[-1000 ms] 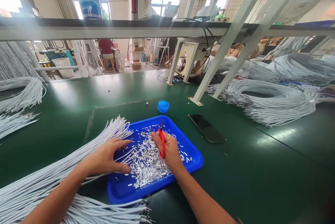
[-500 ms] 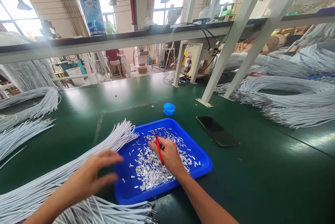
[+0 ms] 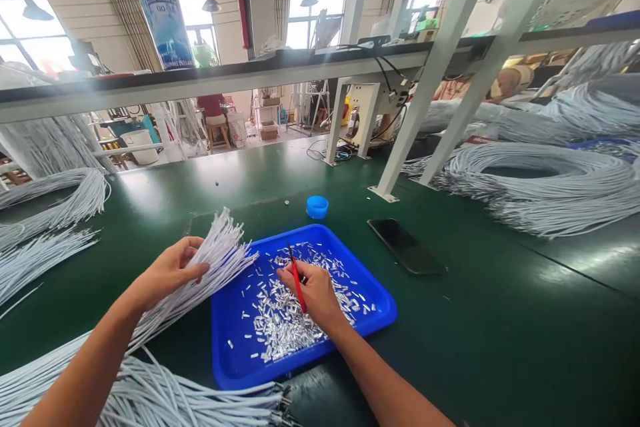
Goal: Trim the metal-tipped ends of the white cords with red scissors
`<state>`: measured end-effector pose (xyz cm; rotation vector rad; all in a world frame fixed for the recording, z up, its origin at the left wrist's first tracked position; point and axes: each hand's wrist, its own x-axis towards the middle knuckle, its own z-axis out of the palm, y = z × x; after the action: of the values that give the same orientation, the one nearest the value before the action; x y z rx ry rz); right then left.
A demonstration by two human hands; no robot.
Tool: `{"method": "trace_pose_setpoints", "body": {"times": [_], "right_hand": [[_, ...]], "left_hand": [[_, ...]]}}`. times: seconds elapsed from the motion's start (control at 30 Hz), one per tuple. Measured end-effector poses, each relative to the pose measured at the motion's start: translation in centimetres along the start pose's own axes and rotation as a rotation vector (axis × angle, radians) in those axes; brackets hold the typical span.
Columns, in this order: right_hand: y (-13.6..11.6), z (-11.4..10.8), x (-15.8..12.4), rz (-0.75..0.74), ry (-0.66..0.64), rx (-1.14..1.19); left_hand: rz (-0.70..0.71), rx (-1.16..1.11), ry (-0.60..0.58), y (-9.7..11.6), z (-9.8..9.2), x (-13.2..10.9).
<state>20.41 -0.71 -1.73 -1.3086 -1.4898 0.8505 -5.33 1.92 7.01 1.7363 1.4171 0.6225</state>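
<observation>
My left hand [image 3: 173, 270] is closed round a bundle of white wires [image 3: 225, 247] near its cut ends, which fan out over the tray's left edge. In my right hand [image 3: 315, 294] is a slim red tool with a dark pointed tip [image 3: 299, 284]; its exact kind I cannot make out. That hand is over a blue tray [image 3: 227, 368], and whether the fingers also pinch a small piece is hidden. Many small shiny metal terminals [image 3: 283, 334] lie scattered and heaped in the tray. A second bundle of white wires with dark ends [image 3: 215, 404] lies in front, beside the tray.
A blue cap [image 3: 317, 207] stands behind the tray and a phone [image 3: 407, 247] lies to its right. Coiled white wires [image 3: 565, 194] rest at the right, more wires [image 3: 45, 260] at the left. White posts [image 3: 415, 114] hold a shelf [image 3: 240, 70] above the green table.
My left hand has moved up and back, closed on the wire bundle and raised its end off the table. My right hand stays over the tray with the red tool.
</observation>
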Motion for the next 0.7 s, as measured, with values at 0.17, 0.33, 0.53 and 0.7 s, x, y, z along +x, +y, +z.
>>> {"method": "trace_pose_setpoints", "body": {"times": [0.17, 0.33, 0.53, 0.7], "right_hand": [[-0.1, 0.1, -0.1, 0.005, 0.000, 0.006], [0.3, 0.3, -0.1, 0.011, -0.010, 0.038], [-0.1, 1.4, -0.5, 0.104, -0.130, 0.269], [-1.5, 2.6, -1.2, 0.143, -0.170, 0.495]], "left_hand": [[-0.053, -0.420, -0.085, 0.2, -0.5, 1.3], [-0.050, -1.065, 0.099, -1.8, 0.8, 0.6], [-0.166, -0.677, -0.321, -1.3, 5.6, 0.1], [-0.155, -0.642, -0.285, -1.7, 6.9, 0.3]]}}
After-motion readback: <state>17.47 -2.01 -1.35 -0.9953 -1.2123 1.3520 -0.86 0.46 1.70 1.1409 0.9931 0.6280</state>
